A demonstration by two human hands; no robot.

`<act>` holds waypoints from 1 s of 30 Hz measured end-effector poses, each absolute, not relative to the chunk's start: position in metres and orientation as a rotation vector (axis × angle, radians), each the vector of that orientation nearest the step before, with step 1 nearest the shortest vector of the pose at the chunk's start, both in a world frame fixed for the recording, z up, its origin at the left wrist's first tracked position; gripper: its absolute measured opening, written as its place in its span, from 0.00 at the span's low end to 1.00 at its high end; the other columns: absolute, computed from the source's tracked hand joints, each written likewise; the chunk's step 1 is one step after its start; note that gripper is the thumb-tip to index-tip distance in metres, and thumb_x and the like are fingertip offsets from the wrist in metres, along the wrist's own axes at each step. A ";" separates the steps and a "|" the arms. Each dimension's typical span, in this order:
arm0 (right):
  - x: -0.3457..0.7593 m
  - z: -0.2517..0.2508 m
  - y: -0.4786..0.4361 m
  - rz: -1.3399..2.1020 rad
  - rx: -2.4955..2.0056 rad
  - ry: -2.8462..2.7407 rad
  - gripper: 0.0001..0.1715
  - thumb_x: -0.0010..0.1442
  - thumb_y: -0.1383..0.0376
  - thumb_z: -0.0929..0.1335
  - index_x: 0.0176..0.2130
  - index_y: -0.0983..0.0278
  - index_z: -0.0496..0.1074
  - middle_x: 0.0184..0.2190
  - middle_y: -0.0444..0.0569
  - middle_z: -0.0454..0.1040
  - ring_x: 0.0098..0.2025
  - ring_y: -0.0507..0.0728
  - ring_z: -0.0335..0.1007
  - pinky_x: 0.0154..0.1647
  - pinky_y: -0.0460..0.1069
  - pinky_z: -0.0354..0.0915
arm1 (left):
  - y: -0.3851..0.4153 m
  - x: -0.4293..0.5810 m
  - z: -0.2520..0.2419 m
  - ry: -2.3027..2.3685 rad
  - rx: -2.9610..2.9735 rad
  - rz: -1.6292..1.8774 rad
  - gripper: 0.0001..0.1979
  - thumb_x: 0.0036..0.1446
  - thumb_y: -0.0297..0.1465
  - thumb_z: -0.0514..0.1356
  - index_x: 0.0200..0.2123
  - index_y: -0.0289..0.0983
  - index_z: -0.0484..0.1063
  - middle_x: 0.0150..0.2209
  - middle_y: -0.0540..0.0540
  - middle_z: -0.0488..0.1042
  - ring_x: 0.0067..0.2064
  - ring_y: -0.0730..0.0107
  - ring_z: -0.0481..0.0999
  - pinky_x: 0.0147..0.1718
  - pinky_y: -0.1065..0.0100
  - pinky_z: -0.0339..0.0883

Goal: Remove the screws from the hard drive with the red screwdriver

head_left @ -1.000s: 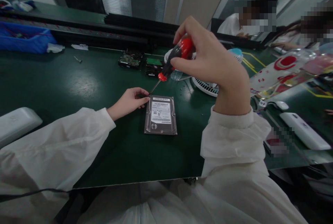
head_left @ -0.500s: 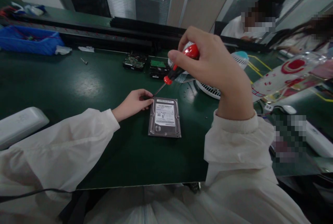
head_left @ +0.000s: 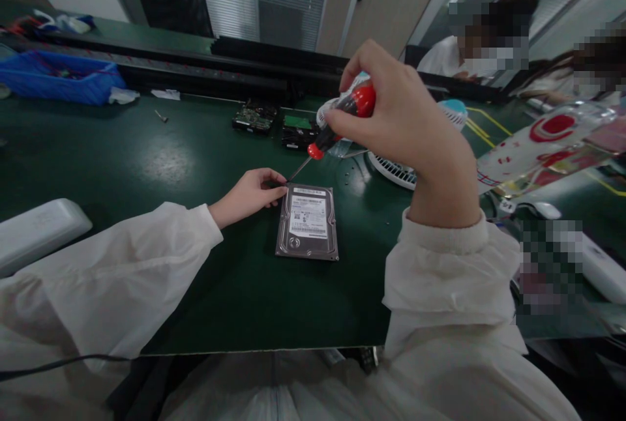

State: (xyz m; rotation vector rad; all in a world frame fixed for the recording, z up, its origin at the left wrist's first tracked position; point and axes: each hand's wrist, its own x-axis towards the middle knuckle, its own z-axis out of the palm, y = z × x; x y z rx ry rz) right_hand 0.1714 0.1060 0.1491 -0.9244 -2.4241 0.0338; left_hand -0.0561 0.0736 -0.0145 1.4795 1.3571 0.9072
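A hard drive (head_left: 308,216) with a white label lies flat on the green table, label side up. At its far left corner my left hand (head_left: 249,196) is closed, thumb and fingertips against that corner; the exact contact is partly hidden. My right hand (head_left: 396,105) is raised above and to the right, its thumb and fingers wrapped round the red and black handle of a screwdriver (head_left: 321,142). The screwdriver slants down to the left, and its thin shaft ends at the drive's far left corner, close to my left fingertips.
Two more drives with bare circuit boards (head_left: 255,116) sit behind. Several tiny screws (head_left: 347,178) lie right of the drive, before a white fan (head_left: 394,170). A blue bin (head_left: 61,79) stands far left, a white case (head_left: 42,232) near left, a bottle (head_left: 542,147) right. Two people sit opposite.
My right thumb and fingers have shifted their grip round the screwdriver handle, showing more of its black part. Its tip stays at the same corner. My left hand has barely moved.
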 end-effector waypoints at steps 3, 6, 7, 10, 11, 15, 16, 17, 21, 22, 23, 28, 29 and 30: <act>0.171 0.149 0.105 0.033 -0.828 -2.460 0.11 0.60 0.64 0.69 0.40 0.59 0.61 0.39 0.47 0.70 0.35 0.55 0.60 0.38 0.52 0.54 | 0.074 -0.056 -0.014 1.357 1.475 0.916 0.15 0.58 0.35 0.67 0.45 0.33 0.74 0.38 0.46 0.77 0.30 0.73 0.75 0.29 0.68 0.71; 0.167 0.147 0.104 0.045 -0.880 -2.425 0.12 0.65 0.56 0.67 0.40 0.60 0.62 0.34 0.46 0.68 0.34 0.54 0.59 0.37 0.52 0.53 | 0.073 -0.056 -0.014 1.359 1.477 0.911 0.16 0.57 0.36 0.67 0.46 0.34 0.74 0.38 0.46 0.78 0.31 0.73 0.75 0.29 0.68 0.71; 0.166 0.146 0.104 0.041 -0.908 -2.413 0.14 0.67 0.53 0.65 0.40 0.61 0.63 0.33 0.46 0.68 0.34 0.54 0.60 0.37 0.52 0.52 | 0.073 -0.056 -0.014 1.360 1.476 0.910 0.16 0.57 0.36 0.67 0.46 0.34 0.74 0.38 0.46 0.78 0.31 0.73 0.75 0.29 0.68 0.71; 0.164 0.146 0.103 0.035 -0.877 -2.407 0.10 0.64 0.59 0.67 0.37 0.61 0.62 0.31 0.45 0.67 0.33 0.54 0.59 0.36 0.52 0.52 | 0.073 -0.057 -0.014 1.364 1.467 0.905 0.16 0.58 0.36 0.67 0.46 0.33 0.74 0.38 0.46 0.78 0.31 0.72 0.75 0.29 0.67 0.71; 0.163 0.146 0.103 0.045 -0.846 -2.413 0.08 0.62 0.62 0.68 0.37 0.60 0.62 0.32 0.45 0.67 0.32 0.53 0.59 0.35 0.52 0.52 | 0.073 -0.057 -0.015 1.363 1.465 0.904 0.16 0.58 0.36 0.67 0.46 0.34 0.74 0.38 0.46 0.78 0.31 0.72 0.76 0.30 0.67 0.72; 0.164 0.148 0.102 0.089 -0.841 -2.437 0.09 0.62 0.61 0.67 0.39 0.59 0.62 0.32 0.45 0.67 0.31 0.53 0.58 0.34 0.51 0.52 | 0.073 -0.056 -0.015 1.360 1.464 0.911 0.16 0.58 0.36 0.67 0.46 0.33 0.74 0.39 0.46 0.78 0.31 0.72 0.76 0.30 0.67 0.72; 0.164 0.148 0.102 0.080 -0.873 -2.432 0.11 0.64 0.57 0.67 0.39 0.60 0.62 0.32 0.46 0.68 0.32 0.54 0.59 0.34 0.52 0.52 | 0.073 -0.056 -0.014 1.360 1.467 0.911 0.16 0.58 0.36 0.67 0.46 0.33 0.74 0.39 0.45 0.78 0.32 0.72 0.76 0.30 0.67 0.72; 0.165 0.148 0.103 0.066 -0.897 -2.420 0.14 0.65 0.53 0.66 0.37 0.60 0.63 0.32 0.47 0.69 0.33 0.55 0.60 0.35 0.52 0.53 | 0.072 -0.056 -0.014 1.361 1.468 0.912 0.16 0.58 0.36 0.67 0.46 0.33 0.74 0.39 0.45 0.78 0.32 0.72 0.76 0.30 0.66 0.72; 0.168 0.149 0.104 -0.017 -0.861 -2.427 0.10 0.61 0.58 0.69 0.35 0.58 0.64 0.36 0.48 0.72 0.35 0.57 0.63 0.38 0.54 0.56 | 0.072 -0.056 -0.014 1.364 1.477 0.918 0.15 0.57 0.35 0.67 0.45 0.33 0.74 0.39 0.45 0.78 0.32 0.72 0.76 0.30 0.66 0.72; 0.168 0.149 0.103 -0.020 -0.849 -2.445 0.09 0.59 0.62 0.69 0.37 0.58 0.64 0.37 0.47 0.71 0.34 0.57 0.63 0.37 0.53 0.56 | 0.073 -0.056 -0.014 1.361 1.479 0.918 0.16 0.57 0.36 0.67 0.45 0.33 0.74 0.39 0.45 0.78 0.32 0.71 0.76 0.30 0.66 0.73; 0.168 0.149 0.102 -0.018 -0.851 -2.459 0.09 0.58 0.64 0.69 0.39 0.57 0.64 0.36 0.47 0.71 0.33 0.56 0.62 0.35 0.53 0.55 | 0.073 -0.056 -0.015 1.357 1.482 0.917 0.16 0.57 0.36 0.67 0.46 0.33 0.75 0.40 0.45 0.78 0.32 0.71 0.76 0.31 0.66 0.73; 0.167 0.147 0.104 -0.029 -1.003 -2.411 0.18 0.65 0.48 0.65 0.40 0.60 0.65 0.33 0.48 0.69 0.34 0.57 0.63 0.36 0.53 0.54 | 0.074 -0.056 -0.016 1.336 1.473 0.926 0.17 0.57 0.37 0.67 0.45 0.33 0.75 0.40 0.45 0.78 0.32 0.71 0.76 0.31 0.66 0.73; 0.166 0.147 0.105 -0.034 -1.014 -2.400 0.20 0.65 0.46 0.65 0.38 0.60 0.65 0.33 0.49 0.70 0.35 0.58 0.63 0.37 0.54 0.54 | 0.074 -0.056 -0.016 1.332 1.472 0.933 0.17 0.56 0.37 0.67 0.45 0.33 0.75 0.39 0.45 0.78 0.32 0.71 0.76 0.31 0.66 0.73; 0.166 0.147 0.105 -0.027 -1.005 -2.399 0.18 0.64 0.48 0.66 0.37 0.60 0.64 0.33 0.49 0.70 0.36 0.58 0.63 0.37 0.54 0.54 | 0.074 -0.057 -0.016 1.328 1.474 0.936 0.17 0.56 0.37 0.68 0.45 0.33 0.75 0.40 0.45 0.78 0.32 0.71 0.76 0.31 0.66 0.72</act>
